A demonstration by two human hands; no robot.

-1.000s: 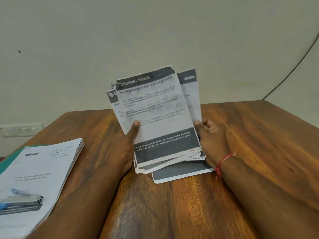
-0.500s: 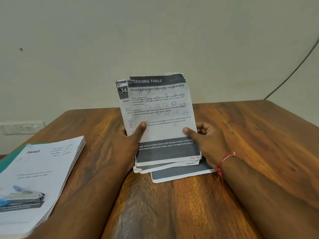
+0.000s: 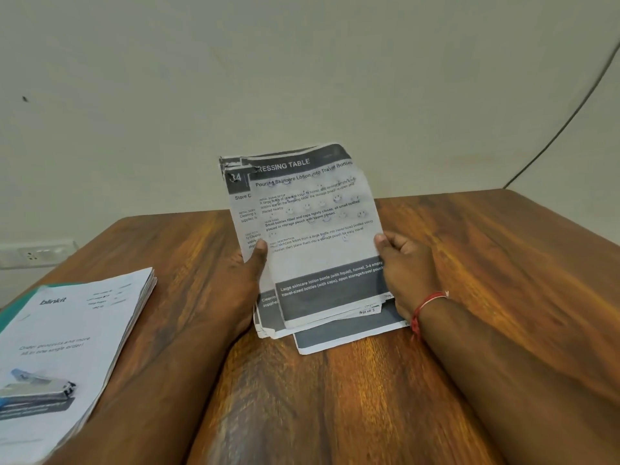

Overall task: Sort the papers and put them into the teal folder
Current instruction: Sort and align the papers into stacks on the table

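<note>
I hold a small stack of printed papers (image 3: 315, 236) upright on the wooden table (image 3: 486, 263), its lower edge resting on the wood. The front sheet reads "DRESSING TABLE". My left hand (image 3: 246, 280) grips the stack's left edge with the thumb on the front. Along the right edge, my right hand (image 3: 406, 273) holds the stack, thumb on the front sheet. One sheet lies flat under the stack. Only a thin strip of the teal folder (image 3: 13, 313) shows at the far left, under a second pile of papers (image 3: 73, 333).
A stapler (image 3: 37, 387) lies on the left pile of papers. A white wall socket (image 3: 33, 253) sits on the wall behind the table's left corner. A dark cable (image 3: 567, 122) runs down the wall at the right.
The fanned sheets have been drawn together into a tighter stack. My right thumb shifted from the front sheet's face to its right edge, and the stack stands a little more upright.
</note>
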